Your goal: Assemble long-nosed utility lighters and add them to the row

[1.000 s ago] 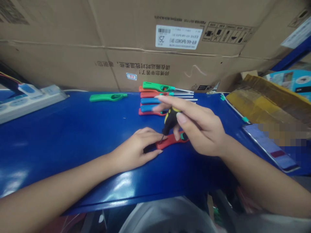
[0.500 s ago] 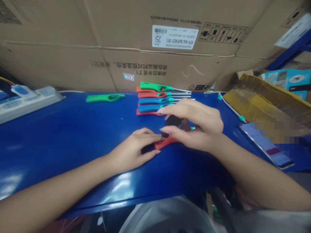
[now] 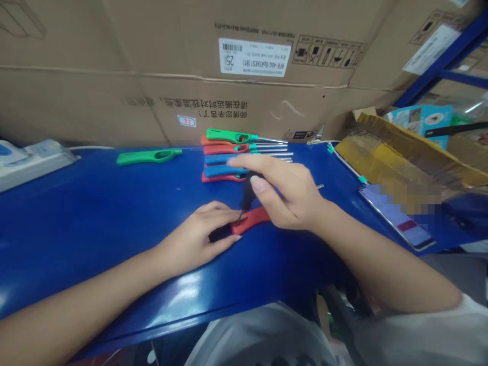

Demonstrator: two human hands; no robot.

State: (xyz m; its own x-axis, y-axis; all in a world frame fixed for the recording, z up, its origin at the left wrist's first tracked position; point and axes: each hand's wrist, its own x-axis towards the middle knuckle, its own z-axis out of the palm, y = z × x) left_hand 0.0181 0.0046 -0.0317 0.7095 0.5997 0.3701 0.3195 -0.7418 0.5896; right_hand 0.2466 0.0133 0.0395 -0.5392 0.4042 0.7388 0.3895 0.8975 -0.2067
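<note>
Red lighter (image 3: 253, 220) in pinch of left hand (image 3: 201, 231), screwdriver (image 3: 247, 197) (dark-handled) in curled right hand (image 3: 292, 192).

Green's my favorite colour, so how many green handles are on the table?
2: the lone green handle lies left of the lighter pile; the second green handle is on the pile's far side. Others could be hidden underneath.
</note>
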